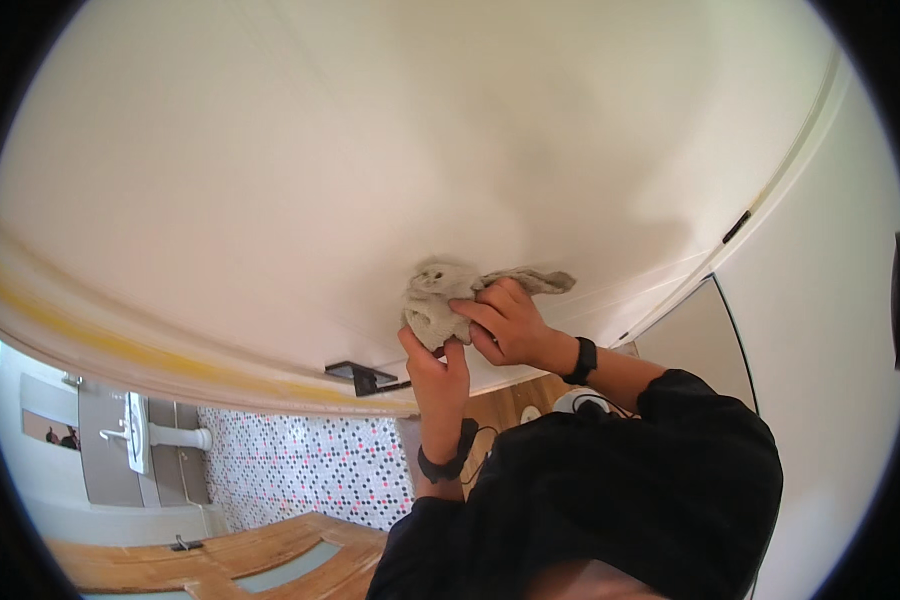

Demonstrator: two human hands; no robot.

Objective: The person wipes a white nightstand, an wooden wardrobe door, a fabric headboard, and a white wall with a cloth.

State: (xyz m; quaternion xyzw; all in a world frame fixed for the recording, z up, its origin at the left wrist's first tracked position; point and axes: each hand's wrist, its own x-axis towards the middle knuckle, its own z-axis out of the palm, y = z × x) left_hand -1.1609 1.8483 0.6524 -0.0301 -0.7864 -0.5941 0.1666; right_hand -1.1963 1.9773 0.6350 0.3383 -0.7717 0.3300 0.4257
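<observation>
Both my hands grip a bunched grey-beige cloth (439,300) in front of a white door (270,187). My left hand (439,375) pinches the cloth's lower edge between thumb and finger. My right hand (506,322) holds its right side, and a twisted end of the cloth sticks out beyond those fingers to the right. Below and left of the cloth, a black door handle (375,379) is fixed near the door's edge. Whether the cloth touches the door is hard to tell.
A yellowish strip (157,356) runs along the door's edge at left. Beyond it are a white washbasin (139,433) and a dotted tile floor (307,465). A wooden door (270,555) with glass panes stands lower left. A black hinge (736,226) and a dark-edged panel (697,330) are at right.
</observation>
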